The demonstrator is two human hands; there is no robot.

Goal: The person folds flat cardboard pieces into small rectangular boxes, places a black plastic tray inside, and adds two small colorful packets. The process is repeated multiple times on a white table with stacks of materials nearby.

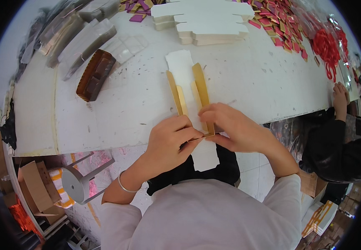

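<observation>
A partly folded cardboard box (182, 62), white on one face and gold on its raised side flaps, lies at the table's near edge. Its near end hangs over the edge above my lap. My left hand (170, 135) pinches the near fold on its left side. From the right, my right hand (234, 127) grips the gold flap's near corner between fingers and thumb. The two hands sit close together, and the fold between them is partly hidden by the fingers.
Flat white box blanks (209, 27) are stacked at the back. A brown plastic tray (96, 75) and clear plastic trays (86, 46) lie left. Pink-and-gold pieces (278, 27) and red cords (327, 46) lie right. A co-worker's hand (340, 100) rests at the right edge; a grey stool (73, 183) stands below.
</observation>
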